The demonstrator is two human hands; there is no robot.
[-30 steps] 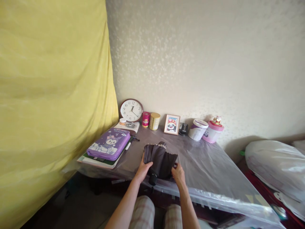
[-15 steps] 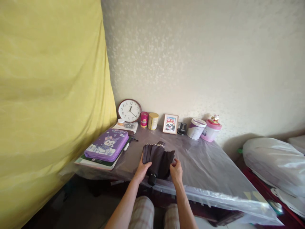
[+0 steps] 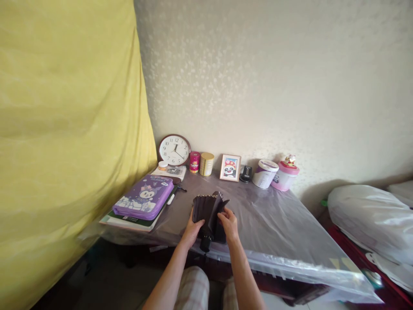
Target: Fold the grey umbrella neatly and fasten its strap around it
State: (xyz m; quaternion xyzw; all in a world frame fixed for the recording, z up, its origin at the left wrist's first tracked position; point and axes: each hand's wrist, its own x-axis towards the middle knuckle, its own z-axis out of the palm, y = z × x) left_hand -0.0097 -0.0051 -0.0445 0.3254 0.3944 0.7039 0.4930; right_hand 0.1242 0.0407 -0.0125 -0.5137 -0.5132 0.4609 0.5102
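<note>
A black folding umbrella (image 3: 206, 215), collapsed with its fabric loose in folds, lies near the front edge of the table. Its dark handle end points toward me, and a patterned trim shows along the far edge of the folds. My left hand (image 3: 192, 228) grips the umbrella's left side, thumb on top of the fabric. On the right side, my right hand (image 3: 229, 223) pinches a flap of the fabric between thumb and fingers, close to the shaft. The fingers of my left hand are partly hidden under the folds.
The table (image 3: 264, 224) has a clear plastic cover. At left, a purple zip case (image 3: 145, 197) rests on books. Along the wall stand a clock (image 3: 174, 150), two tins (image 3: 207, 164), a picture frame (image 3: 230, 168), and two tubs (image 3: 265, 174). A yellow curtain (image 3: 71, 129) hangs left.
My right hand has moved left toward the umbrella's shaft, bringing the fabric flap inward and folding it up. My left hand keeps its hold in about the same place.
</note>
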